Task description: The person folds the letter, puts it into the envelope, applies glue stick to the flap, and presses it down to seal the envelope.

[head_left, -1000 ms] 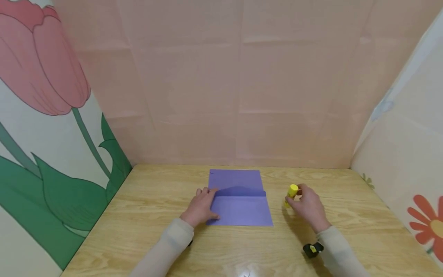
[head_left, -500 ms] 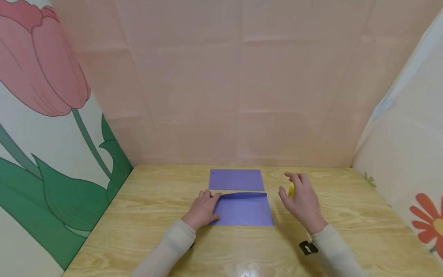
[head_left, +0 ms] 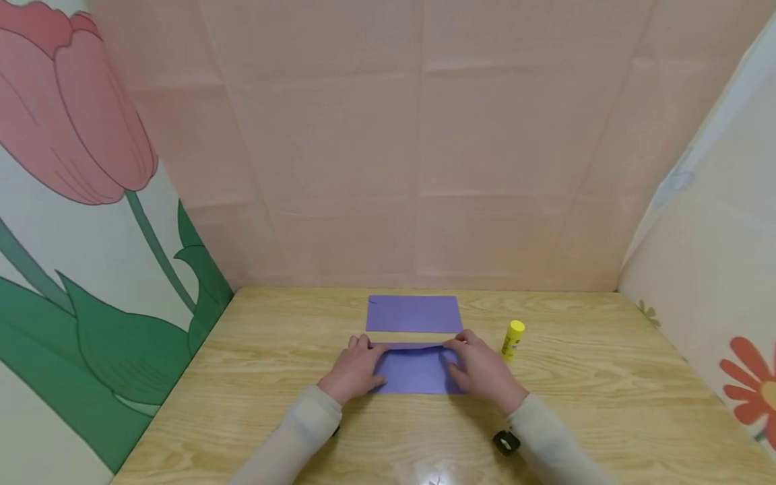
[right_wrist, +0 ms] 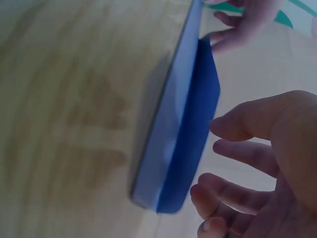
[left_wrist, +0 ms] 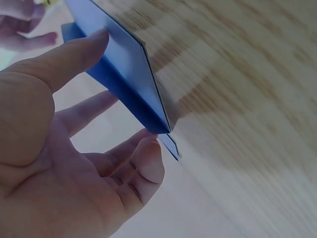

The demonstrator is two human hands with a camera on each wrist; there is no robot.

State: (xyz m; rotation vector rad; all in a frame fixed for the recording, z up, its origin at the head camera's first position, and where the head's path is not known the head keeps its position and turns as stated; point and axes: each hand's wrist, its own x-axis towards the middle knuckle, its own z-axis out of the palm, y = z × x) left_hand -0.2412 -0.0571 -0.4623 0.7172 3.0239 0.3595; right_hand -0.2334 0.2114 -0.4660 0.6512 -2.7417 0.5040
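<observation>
A purple paper envelope (head_left: 412,377) lies on the wooden table, its long flap (right_wrist: 195,134) raised along the far edge. At the left end, my left hand (head_left: 353,370) rests its thumb (left_wrist: 86,52) on the envelope's face. Its index finger reaches behind the flap, and the other fingers are loosely bent. My right hand (head_left: 485,372) is at the flap's right part, thumb and fingers spread; the right wrist view shows fingertips close to the flap's edge, contact unclear. A yellow glue stick (head_left: 512,339) stands upright to the right of my right hand.
A second flat purple rectangle (head_left: 414,314), marked near its upper left corner, lies beyond the envelope. The wooden tabletop (head_left: 273,350) ends at a pink covered wall (head_left: 418,168). Flower-painted panels (head_left: 103,135) flank the table on both sides.
My right hand has let go of the glue stick, left it standing, and moved left to the envelope. The flap has risen and tilted toward me. My left hand has barely moved.
</observation>
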